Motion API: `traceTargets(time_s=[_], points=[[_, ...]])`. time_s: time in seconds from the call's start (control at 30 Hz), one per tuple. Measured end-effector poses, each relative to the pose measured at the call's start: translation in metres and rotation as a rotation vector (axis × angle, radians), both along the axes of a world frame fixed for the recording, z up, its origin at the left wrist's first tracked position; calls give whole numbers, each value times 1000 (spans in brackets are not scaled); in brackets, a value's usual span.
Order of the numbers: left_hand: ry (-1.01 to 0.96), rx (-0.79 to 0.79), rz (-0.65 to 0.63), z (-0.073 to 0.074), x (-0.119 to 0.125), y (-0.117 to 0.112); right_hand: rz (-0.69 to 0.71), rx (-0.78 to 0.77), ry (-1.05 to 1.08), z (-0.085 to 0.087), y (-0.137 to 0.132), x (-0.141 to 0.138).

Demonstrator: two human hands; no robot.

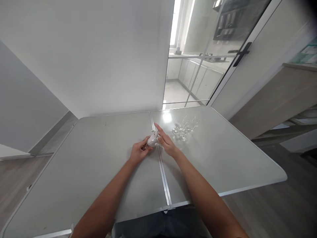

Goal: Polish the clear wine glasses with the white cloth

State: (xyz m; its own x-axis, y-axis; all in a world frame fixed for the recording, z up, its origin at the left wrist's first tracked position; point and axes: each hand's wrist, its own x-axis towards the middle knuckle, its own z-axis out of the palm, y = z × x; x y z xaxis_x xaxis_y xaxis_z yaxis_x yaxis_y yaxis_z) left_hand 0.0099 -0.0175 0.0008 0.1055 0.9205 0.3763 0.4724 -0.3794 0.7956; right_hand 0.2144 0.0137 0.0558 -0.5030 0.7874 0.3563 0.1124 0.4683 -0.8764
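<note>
Over the seam of the folding table, my left hand (pixel 140 149) is closed around the lower end of a small glass with white, tissue-like material (pixel 152 140) in or around its bowl. The glass lies tilted, its upper end toward the far right, with crumpled white points sticking out there. Along its right side is my right hand (pixel 166 141), fingers stretched out and the thumb touching the white material. Farther right stand several clear stemmed glasses (pixel 183 130) in a close group, nearest to my right hand. The left fingers partly hide the foot of the held glass.
The pale table (pixel 99 178) has a metal-edged centre seam (pixel 163 180) and rounded corners. A white wall (pixel 99 59) rises along its far edge. Behind the table at right is a glass-paned door (pixel 193 76) with a black handle (pixel 241 53). Wooden shelving (pixel 274 96) stands at far right.
</note>
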Motion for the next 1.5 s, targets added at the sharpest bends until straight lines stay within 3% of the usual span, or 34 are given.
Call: traceTargets(time_s=[0.27, 0.33, 0.43, 0.53, 0.77, 0.93, 1.03, 1.13, 1.27, 1.4, 1.5], points=[[-306, -175, -98, 5, 5, 0, 121, 338, -190, 3, 7, 10], [-360, -205, -78, 6, 5, 0, 78, 326, -138, 0, 6, 7], [-387, -229, -94, 6, 4, 0, 45, 170, -2, -5, 3, 3], [-307, -178, -102, 4, 1, -1, 94, 54, 58, -9, 2, 4], [209, 237, 78, -10, -1, 2, 107, 243, -284, -4, 10, 9], [425, 361, 157, -13, -1, 0, 106, -9, -158, 3, 8, 8], [368, 309, 112, -11, 0, -1, 110, -204, 64, 6, 4, 9], [246, 234, 74, -9, 0, 0, 52, -273, 187, 6, 0, 8], [182, 170, 82, -8, -1, 1, -31, -133, 109, 1, -1, 5], [211, 191, 116, -9, -1, 2, 33, 141, -173, -1, 2, 4], [225, 199, 142, -10, -3, 2, 62, 156, -277, 3, 3, 6]])
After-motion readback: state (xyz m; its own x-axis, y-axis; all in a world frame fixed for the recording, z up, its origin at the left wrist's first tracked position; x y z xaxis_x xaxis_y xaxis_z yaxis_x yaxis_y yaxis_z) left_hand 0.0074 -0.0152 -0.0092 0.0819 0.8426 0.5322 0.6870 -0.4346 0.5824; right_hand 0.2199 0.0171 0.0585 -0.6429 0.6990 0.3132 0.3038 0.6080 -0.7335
